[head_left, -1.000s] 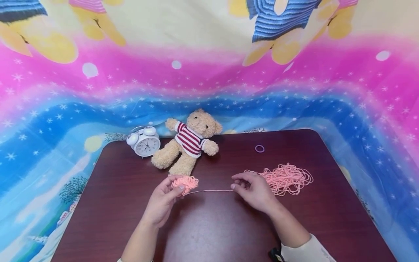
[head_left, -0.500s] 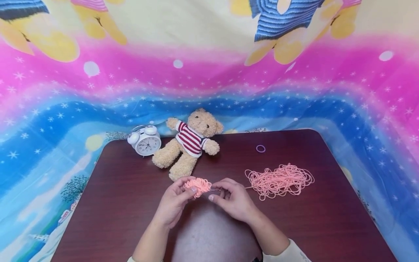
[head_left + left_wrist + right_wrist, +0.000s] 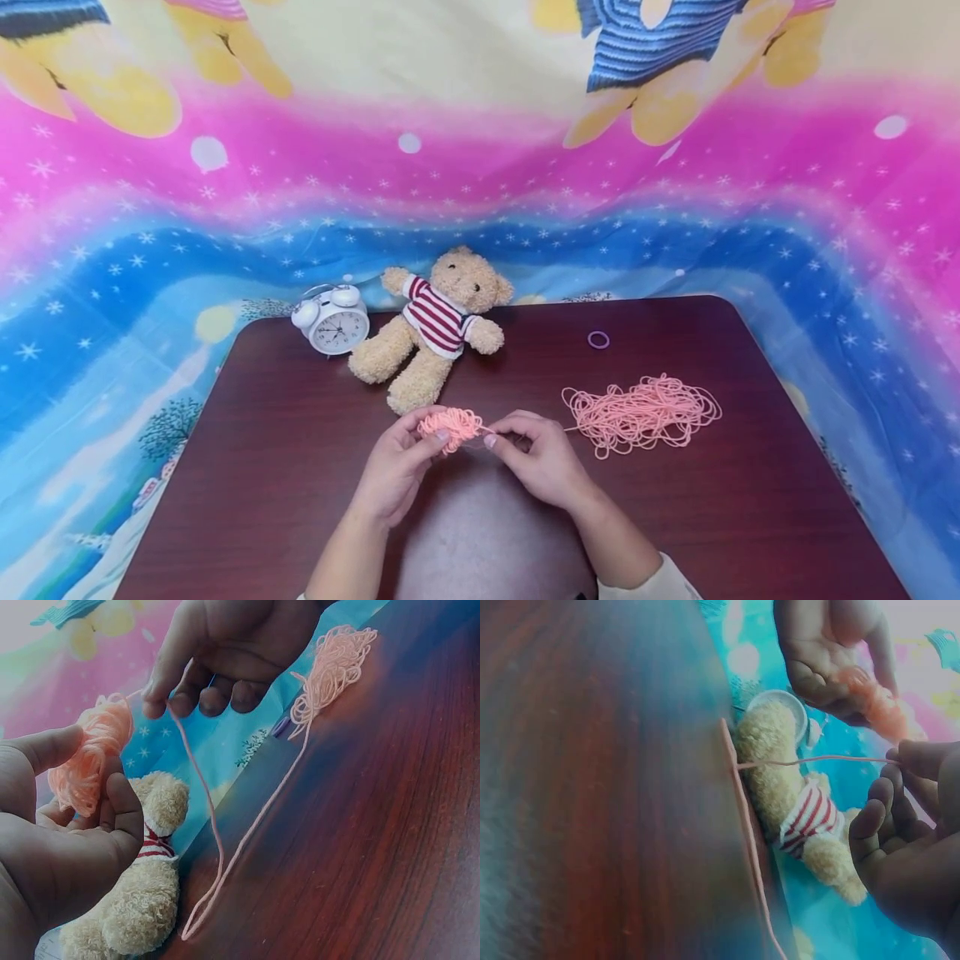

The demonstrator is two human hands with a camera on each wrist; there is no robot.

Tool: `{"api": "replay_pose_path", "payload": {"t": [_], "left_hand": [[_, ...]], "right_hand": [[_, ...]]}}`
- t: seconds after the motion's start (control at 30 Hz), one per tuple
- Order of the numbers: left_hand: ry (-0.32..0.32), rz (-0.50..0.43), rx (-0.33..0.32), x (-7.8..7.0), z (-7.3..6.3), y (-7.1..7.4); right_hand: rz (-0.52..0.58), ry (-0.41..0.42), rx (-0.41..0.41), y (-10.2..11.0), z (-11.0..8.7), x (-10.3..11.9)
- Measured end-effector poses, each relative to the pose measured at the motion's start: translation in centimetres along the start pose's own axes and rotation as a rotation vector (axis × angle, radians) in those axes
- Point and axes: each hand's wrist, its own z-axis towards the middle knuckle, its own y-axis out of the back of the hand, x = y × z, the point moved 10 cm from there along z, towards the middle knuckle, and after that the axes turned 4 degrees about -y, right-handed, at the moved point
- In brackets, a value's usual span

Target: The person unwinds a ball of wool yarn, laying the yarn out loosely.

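My left hand (image 3: 397,471) grips a small wound bundle of pink yarn (image 3: 452,427) between thumb and fingers, above the dark table. Just to its right, my right hand (image 3: 540,458) pinches the yarn strand (image 3: 196,761) between thumb and index finger, close to the bundle. In the left wrist view the strand hangs from those fingertips in a long loop, then runs back to a loose pile of pink yarn (image 3: 645,412) on the table's right side. The other fingers of my right hand are loosely bent.
A teddy bear (image 3: 435,325) in a red-and-white striped shirt lies behind my hands. Left of it stands a white alarm clock (image 3: 333,321). A purple ring (image 3: 597,340) lies toward the table's back right. A printed cloth (image 3: 480,183) hangs around the brown table (image 3: 262,467).
My right hand has moved left to the yarn bundle, and its thumb and index finger have come together on the strand. My left hand has shifted slightly right with the bundle.
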Motion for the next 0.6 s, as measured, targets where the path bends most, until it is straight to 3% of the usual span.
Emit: {"api": "replay_pose_path", "payload": {"t": [0.6], "left_hand": [[-0.068,0.038,-0.08,-1.9,-0.3,3.8]], "right_hand": [[-0.013,-0.071,-0.17,6.7,0.2,-1.8]]}}
